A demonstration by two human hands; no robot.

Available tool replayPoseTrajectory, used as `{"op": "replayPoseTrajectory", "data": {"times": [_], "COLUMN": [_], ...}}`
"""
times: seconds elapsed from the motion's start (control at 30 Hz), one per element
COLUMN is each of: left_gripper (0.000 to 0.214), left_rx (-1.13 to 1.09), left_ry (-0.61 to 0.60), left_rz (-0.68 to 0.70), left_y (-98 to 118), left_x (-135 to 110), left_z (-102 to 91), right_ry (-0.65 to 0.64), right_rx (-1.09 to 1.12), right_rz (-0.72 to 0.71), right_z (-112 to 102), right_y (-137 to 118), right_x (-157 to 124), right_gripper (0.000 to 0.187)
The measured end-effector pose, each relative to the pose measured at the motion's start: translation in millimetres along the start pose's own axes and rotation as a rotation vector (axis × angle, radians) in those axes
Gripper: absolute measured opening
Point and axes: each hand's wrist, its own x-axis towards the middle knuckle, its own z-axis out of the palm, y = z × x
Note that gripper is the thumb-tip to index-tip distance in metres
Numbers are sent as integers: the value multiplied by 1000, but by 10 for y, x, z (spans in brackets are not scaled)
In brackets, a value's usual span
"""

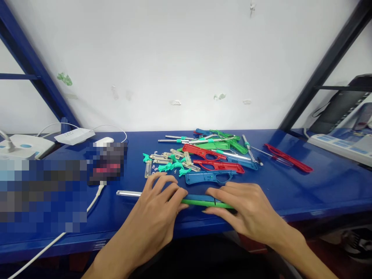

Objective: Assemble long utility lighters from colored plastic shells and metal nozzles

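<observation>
Both hands lie palm down at the near edge of the blue worktop [319, 186], close to its middle, on a long green-and-blue plastic shell [200, 200] that runs along that edge. The left hand [158, 201] has its fingers loosely spread and bent, the tips resting on the left end of the shell, where a bare metal tube [128, 193] sticks out towards the left. The right hand [241, 205] covers the right end, fingers stretched flat and close together. Neither hand seems to be closed round the piece, though the thumbs are hidden, so a pinch from below cannot be ruled out. Just behind the hands a blue handle shell [207, 177] lies loose, and behind it two red handle shells [203, 152] and several green shells [221, 145] are heaped together with metal tubes [174, 137]. To the left of the heap is a scatter of small teal pieces [171, 166] mixed with short clear parts. A further red shell [287, 158] lies alone towards the right edge, and a white power strip [340, 144] sits at the far right corner. A white cable [93, 201] runs to the near left edge, and a white box [74, 136] stands at the far left.
</observation>
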Motion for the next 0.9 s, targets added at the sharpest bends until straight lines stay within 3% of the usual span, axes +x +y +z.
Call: {"op": "replayPoseTrajectory", "data": {"times": [0.23, 0.4, 0.7, 0.9], "left_gripper": [15, 17, 26, 26], "left_rx": [47, 91, 78, 93], "left_ry": [85, 145, 220, 210], "left_rz": [-36, -82, -74, -70], "left_y": [-20, -48, -98, -117], "left_x": [-14, -39, -48, -57], "left_z": [41, 39, 74, 83], "right_ry": [0, -58, -139, -215], "right_rx": [76, 309, 399, 564], "right_rz": [66, 255, 361, 386], "right_z": [-38, -135, -208, -265], "right_y": [-27, -20, 69, 59], "right_x": [31, 31, -35, 56], "right_gripper": [28, 22, 44, 46]}}
